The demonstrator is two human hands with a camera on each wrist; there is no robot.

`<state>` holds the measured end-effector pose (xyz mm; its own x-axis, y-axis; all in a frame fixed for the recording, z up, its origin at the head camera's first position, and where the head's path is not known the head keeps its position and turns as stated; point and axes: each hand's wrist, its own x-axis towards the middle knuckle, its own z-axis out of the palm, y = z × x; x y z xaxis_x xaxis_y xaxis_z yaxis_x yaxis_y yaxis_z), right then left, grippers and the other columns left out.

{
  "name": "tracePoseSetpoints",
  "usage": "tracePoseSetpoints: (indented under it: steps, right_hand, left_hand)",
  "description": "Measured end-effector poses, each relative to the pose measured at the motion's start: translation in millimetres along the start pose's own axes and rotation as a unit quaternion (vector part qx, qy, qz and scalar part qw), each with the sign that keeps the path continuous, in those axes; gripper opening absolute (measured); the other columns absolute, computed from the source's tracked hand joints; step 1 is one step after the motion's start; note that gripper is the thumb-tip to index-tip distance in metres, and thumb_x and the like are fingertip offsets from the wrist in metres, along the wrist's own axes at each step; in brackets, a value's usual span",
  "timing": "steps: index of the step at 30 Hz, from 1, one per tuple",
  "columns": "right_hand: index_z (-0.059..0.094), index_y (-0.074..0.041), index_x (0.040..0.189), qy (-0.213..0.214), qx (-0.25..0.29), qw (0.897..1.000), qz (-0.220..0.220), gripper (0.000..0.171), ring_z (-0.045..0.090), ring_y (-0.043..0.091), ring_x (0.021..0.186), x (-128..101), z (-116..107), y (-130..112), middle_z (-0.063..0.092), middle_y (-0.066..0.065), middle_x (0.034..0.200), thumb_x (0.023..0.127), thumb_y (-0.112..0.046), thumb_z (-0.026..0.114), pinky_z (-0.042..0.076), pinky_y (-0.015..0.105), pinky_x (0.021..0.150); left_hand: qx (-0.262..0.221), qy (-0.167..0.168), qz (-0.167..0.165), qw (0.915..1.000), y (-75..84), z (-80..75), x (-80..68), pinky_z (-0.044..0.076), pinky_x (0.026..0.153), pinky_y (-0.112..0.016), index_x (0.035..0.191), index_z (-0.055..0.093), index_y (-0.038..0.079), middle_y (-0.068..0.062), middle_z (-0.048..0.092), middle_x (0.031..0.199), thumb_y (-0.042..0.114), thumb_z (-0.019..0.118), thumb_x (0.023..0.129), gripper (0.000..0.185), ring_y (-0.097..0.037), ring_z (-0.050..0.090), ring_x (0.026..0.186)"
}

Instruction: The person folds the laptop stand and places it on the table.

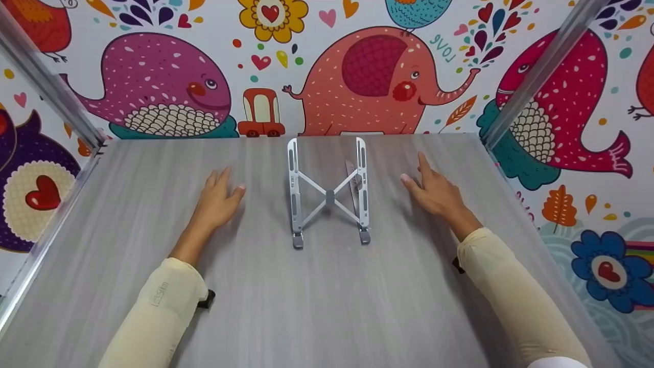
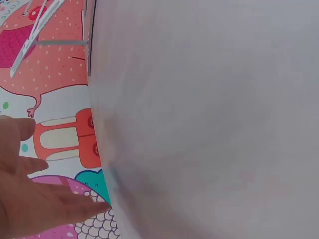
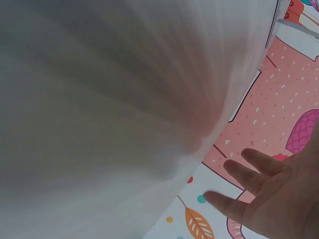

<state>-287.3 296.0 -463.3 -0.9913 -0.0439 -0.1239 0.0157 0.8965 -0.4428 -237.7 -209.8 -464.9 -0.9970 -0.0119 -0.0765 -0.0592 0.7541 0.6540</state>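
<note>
A silver folding laptop stand [image 1: 330, 198] stands unfolded near the back of the table, its two slotted rails joined by an X-shaped brace with a grey hub. Grey feet tip the rails' near ends. To its left, the left hand [image 1: 217, 199] is held apart from the stand, fingers extended and holding nothing. The right hand [image 1: 434, 191] is on the other side, likewise apart, with fingers spread and thumb toward the stand. In the wrist views the left palm [image 2: 30, 194] and the right palm [image 3: 284, 199] hold nothing.
The wood-grain table [image 1: 317, 306] ends at a back wall [image 1: 265, 66] printed with cartoon animals. Metal posts [image 1: 536, 76] rise at both back corners. Cream sleeves [image 1: 153, 312] cover both forearms, and a dark strap piece [image 1: 206, 299] shows at the left one.
</note>
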Motion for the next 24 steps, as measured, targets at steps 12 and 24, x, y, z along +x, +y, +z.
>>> tracePoseSetpoints:
  steps: [12, 24]
  right_hand:
    - [0.001, -0.027, 0.166, 0.035, 0.034, 0.998, -0.026, 0.104, 0.052, 0.042, 0.137, -3.9, 14.2, -14.5, 0.051, 0.018, 0.153, 0.088, -0.087, 0.034, 0.038, 0.066, 0.112]
    - [0.012, -0.024, 0.165, 0.032, 0.151, 0.987, -0.052, 0.093, 0.067, 0.035, 0.121, -3.6, 24.3, -25.3, 0.062, 0.020, 0.139, 0.094, -0.076, 0.044, 0.046, 0.059, 0.108]
  left_hand:
    - [-0.058, -0.002, 0.028, 0.9979, 8.6, 13.4, -4.3, 0.022, 0.123, -0.058, 0.160, 0.026, 0.002, -0.027, 0.029, 0.163, 0.038, 0.046, 0.108, 0.067, -0.043, 0.027, 0.152]
    - [-0.164, -0.031, -0.004, 0.9860, 27.2, 28.8, -9.4, 0.051, 0.105, -0.051, 0.160, 0.031, 0.017, -0.018, 0.049, 0.151, 0.047, 0.049, 0.106, 0.064, -0.036, 0.058, 0.131]
